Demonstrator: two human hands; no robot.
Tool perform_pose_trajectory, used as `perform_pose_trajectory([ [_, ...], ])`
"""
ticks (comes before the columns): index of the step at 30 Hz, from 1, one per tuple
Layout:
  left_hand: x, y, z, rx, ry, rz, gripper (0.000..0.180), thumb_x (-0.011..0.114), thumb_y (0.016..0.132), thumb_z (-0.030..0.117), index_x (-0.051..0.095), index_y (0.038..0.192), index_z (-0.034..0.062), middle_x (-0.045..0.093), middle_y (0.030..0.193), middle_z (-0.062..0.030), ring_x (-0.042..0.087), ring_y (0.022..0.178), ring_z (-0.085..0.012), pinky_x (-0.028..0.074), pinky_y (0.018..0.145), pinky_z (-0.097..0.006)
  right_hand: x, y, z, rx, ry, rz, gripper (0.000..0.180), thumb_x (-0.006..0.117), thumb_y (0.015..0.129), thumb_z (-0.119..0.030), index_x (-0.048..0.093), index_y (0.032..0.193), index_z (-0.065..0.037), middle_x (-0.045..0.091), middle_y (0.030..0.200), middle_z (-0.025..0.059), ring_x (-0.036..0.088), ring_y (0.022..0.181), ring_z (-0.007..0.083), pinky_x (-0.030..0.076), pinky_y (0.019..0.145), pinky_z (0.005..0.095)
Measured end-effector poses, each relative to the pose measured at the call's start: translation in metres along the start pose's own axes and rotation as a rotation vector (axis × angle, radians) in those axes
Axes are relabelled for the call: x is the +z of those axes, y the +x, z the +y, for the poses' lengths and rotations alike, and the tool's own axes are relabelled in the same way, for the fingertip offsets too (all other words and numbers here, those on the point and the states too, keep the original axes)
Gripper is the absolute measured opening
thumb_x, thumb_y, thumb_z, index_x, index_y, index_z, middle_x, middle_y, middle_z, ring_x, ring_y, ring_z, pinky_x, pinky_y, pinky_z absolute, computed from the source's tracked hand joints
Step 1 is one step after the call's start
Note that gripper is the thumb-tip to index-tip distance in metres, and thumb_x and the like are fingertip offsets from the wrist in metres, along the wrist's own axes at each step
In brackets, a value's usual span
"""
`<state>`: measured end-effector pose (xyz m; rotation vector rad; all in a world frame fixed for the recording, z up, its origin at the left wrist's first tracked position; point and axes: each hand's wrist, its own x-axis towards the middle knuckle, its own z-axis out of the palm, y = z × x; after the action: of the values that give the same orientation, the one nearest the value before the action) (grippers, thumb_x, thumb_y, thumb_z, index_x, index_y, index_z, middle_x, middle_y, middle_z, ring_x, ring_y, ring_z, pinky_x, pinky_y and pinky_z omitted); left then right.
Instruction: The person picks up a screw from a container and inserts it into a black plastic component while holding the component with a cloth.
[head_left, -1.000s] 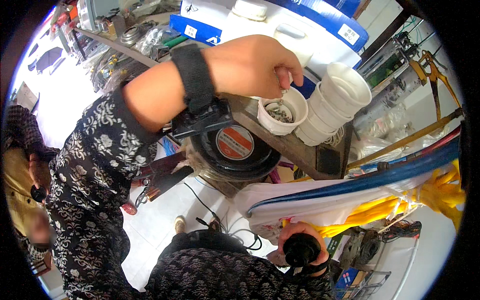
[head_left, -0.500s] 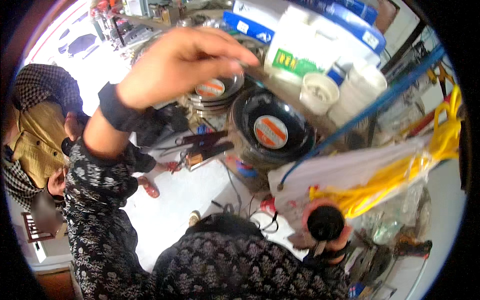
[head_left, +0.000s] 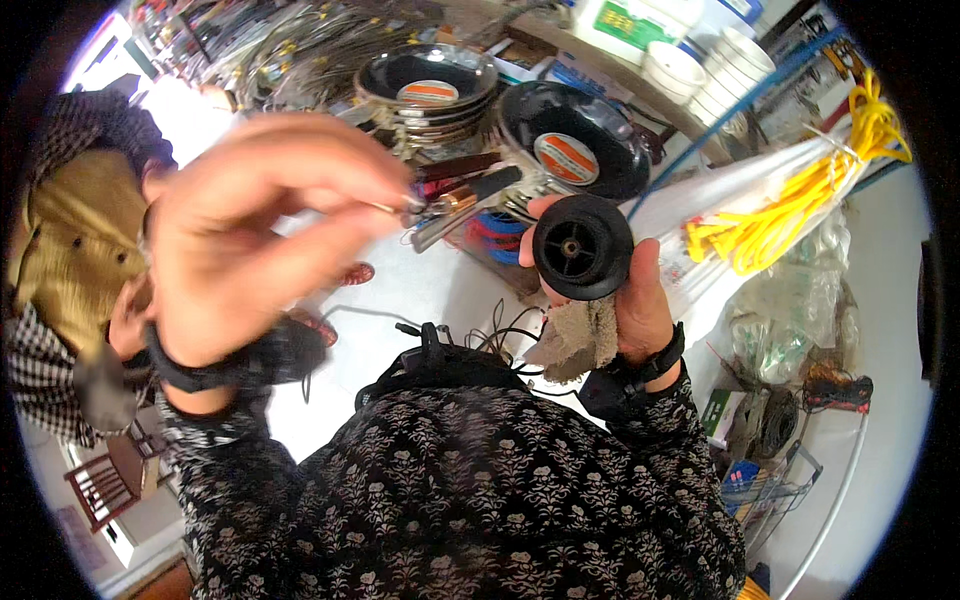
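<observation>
My right hand is closed around a round black plastic part. The part's stepped rim faces up, showing spokes and a small brass-coloured hole at its centre. A beige cloth hangs below the part from the same hand. To the left my left hand is raised, blurred by motion. Its thumb and forefinger come together in a pinch; a tiny shiny bit shows at the fingertips, too small to name. The left hand is apart from the black part.
Stacked black pans with orange-and-white labels stand ahead, and another black pan leans beside them. A bundle of yellow cord lies at the right. White tubs stand at the back. Another person is at the far left.
My left hand has come back and down from over the pans, its fingers now pinched. My right hand has risen towards the middle with the black part, and the cloth now shows.
</observation>
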<state>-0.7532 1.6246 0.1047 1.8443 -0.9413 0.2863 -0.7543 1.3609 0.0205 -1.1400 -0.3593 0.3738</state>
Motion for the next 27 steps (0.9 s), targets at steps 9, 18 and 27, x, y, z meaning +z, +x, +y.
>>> perform_pose_trajectory([
  [9,0.0,-0.054,0.001,-0.106,-0.17,0.142,0.021,0.066,0.075,-0.008,0.053,0.089,-0.0006,0.063,0.094,-0.0145,0.062,0.074,-0.0109,0.049,0.05,-0.018,0.063,0.029,0.026,-0.052,-0.056,-0.186,0.079,0.048,0.082,-0.062,0.041,0.128,0.002,0.049,0.124,0.0081,0.046,0.113,0.0146,0.034,0.098,0.0282],
  [18,-0.004,-0.068,0.028,-0.12,-0.032,0.282,0.017,0.068,0.073,-0.009,0.055,0.08,-0.0005,0.064,0.086,-0.0122,0.064,0.086,-0.0181,0.053,0.074,-0.028,0.086,0.042,0.005,-0.108,-0.163,-0.369,0.079,0.057,0.081,-0.056,0.037,0.13,0.002,0.045,0.129,0.0085,0.044,0.117,0.0162,0.031,0.1,0.0309],
  [27,0.006,-0.07,0.049,-0.131,0.169,0.276,0.016,0.071,0.072,-0.005,0.057,0.076,0.0001,0.065,0.082,-0.0105,0.065,0.08,-0.0167,0.054,0.069,-0.025,0.081,0.026,-0.009,-0.14,-0.309,-0.354,0.081,0.067,0.075,-0.052,0.037,0.131,-0.002,0.046,0.127,0.0076,0.045,0.115,0.0152,0.032,0.099,0.0295],
])
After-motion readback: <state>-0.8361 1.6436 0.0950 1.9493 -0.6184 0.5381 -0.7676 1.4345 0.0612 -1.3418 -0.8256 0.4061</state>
